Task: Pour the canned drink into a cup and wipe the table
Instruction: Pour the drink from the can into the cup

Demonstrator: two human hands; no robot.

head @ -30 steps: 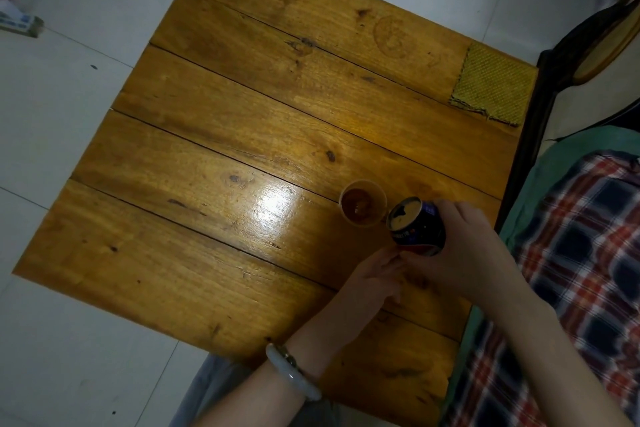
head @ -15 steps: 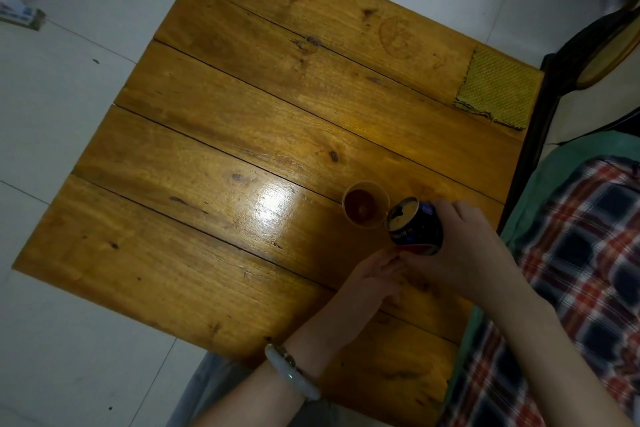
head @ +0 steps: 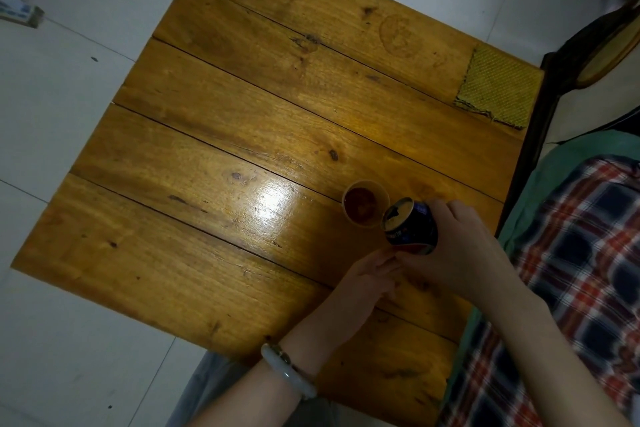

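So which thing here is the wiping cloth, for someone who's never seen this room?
Start at the wooden table and go to its far right corner. The wiping cloth lies flat there, apart from the cup and can: the only woven, yellow-green square.

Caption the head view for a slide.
Right hand tips blue can toward cup on wooden table; left hand rests nearby.

Bare table [head: 242, 135] left of cup [head: 365, 208]; cloth [head: 498, 90] far corner.
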